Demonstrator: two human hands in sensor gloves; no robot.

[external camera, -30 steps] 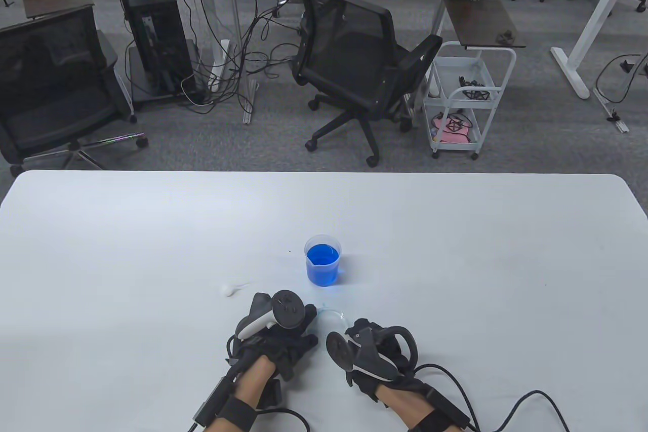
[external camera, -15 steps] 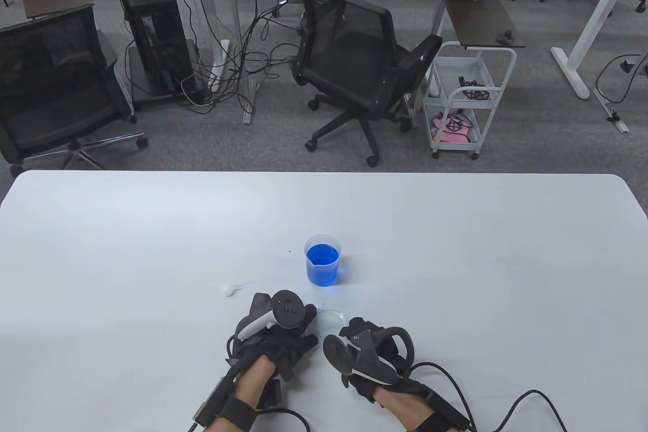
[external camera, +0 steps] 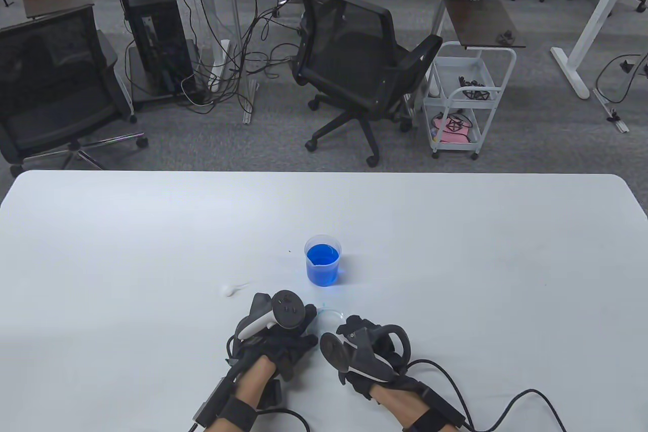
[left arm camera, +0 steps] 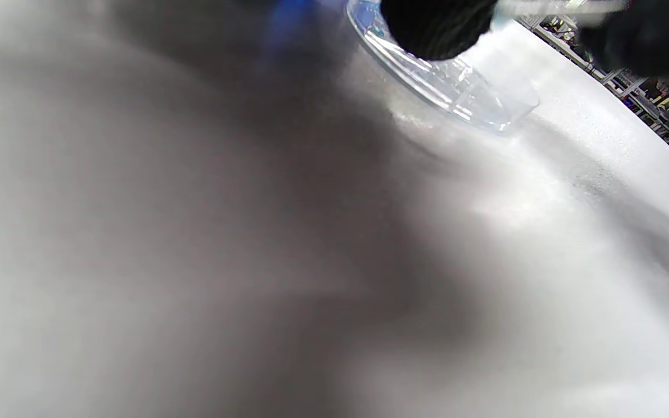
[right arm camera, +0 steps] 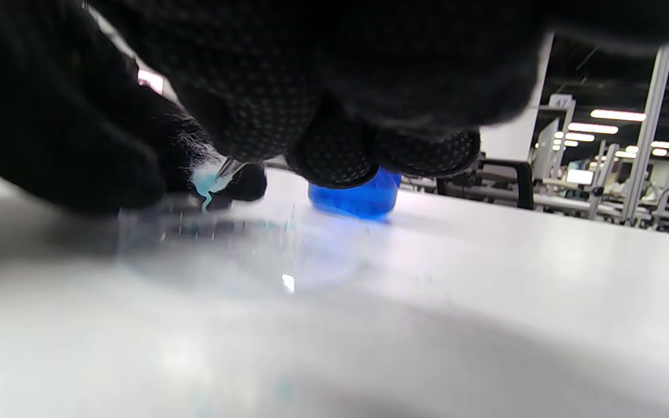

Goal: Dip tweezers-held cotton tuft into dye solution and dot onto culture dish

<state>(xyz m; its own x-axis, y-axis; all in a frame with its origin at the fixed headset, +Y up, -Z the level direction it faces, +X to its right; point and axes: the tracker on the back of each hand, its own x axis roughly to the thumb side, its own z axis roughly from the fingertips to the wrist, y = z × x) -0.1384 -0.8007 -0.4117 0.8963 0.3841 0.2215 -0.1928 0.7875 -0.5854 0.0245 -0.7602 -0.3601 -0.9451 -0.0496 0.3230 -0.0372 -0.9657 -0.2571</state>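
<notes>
Your right hand [external camera: 372, 351] sits on the near side of the beaker [external camera: 322, 266], curled down over the clear dish [external camera: 331, 314], and the right wrist view shows why: its fingers [right arm camera: 265, 116] are clenched around the tweezers [right arm camera: 229, 168], whose tip carries a blue-stained cotton tuft [right arm camera: 205, 183] touching, or a hair above, the dish floor. That low, folded posture looks chosen to steady the tip for a small dot rather than a smear. Your left hand [external camera: 276, 330] lies beside the right, also just near of the beaker, at the dish's left edge; in the left wrist view one fingertip [left arm camera: 436, 26] rests at the rim, apparently to keep the light dish from sliding under the dab. Whether the remaining left fingers are curled or relaxed cannot be told, as the tracker covers them from above. The beaker stands upright, just beyond the dish, placed close so that the wet tuft travels little between dip and dot. A spare white cotton piece [external camera: 229, 289] lies left of the beaker, apart from both hands. Count: one beaker of blue dye, one dish, one pair of tweezers, one dyed tuft, one loose cotton piece. Judged stage: dipping done, dotting in hand.
</notes>
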